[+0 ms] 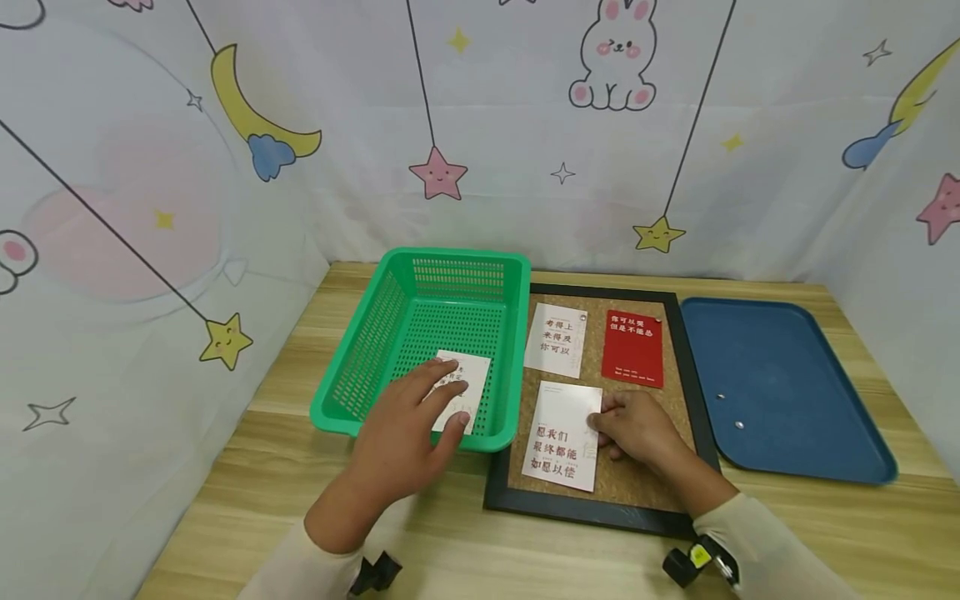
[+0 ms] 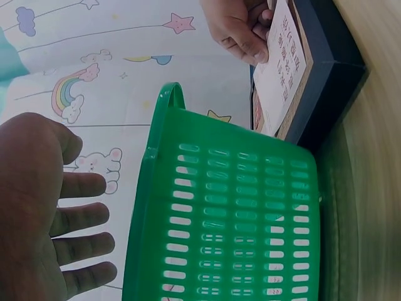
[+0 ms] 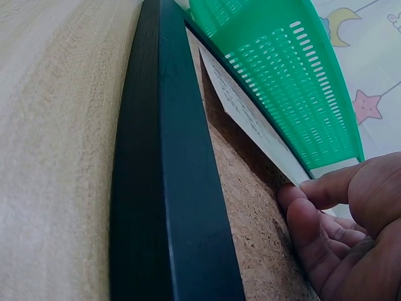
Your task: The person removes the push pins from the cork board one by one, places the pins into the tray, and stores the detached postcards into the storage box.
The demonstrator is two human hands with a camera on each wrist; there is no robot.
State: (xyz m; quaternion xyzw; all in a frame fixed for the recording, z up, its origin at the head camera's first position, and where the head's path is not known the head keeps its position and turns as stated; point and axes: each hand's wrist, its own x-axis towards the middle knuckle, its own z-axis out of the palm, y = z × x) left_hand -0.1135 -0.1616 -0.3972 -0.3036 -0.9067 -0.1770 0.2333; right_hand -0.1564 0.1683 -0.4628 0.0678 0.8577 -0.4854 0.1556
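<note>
My right hand (image 1: 634, 427) pinches the right edge of a white card (image 1: 562, 437) with red characters, over the lower half of a black-framed cork board (image 1: 630, 490). In the right wrist view, the near part of that card (image 3: 241, 113) stands tilted off the cork. My left hand (image 1: 408, 433) is held above the front of a green basket (image 1: 517, 358), its fingers spread and holding nothing. Below those fingers, another white card (image 1: 477, 387) lies in the basket. Pinned to the board's upper half are a white card (image 1: 557, 337) and a red card (image 1: 632, 350).
A blue tray (image 1: 787, 383) lies right of the board, with two small silver pins (image 1: 739, 425) at its left side. The basket stands directly left of the board on a wooden table (image 1: 247, 492). A patterned white curtain (image 1: 510, 225) hangs behind and at both sides.
</note>
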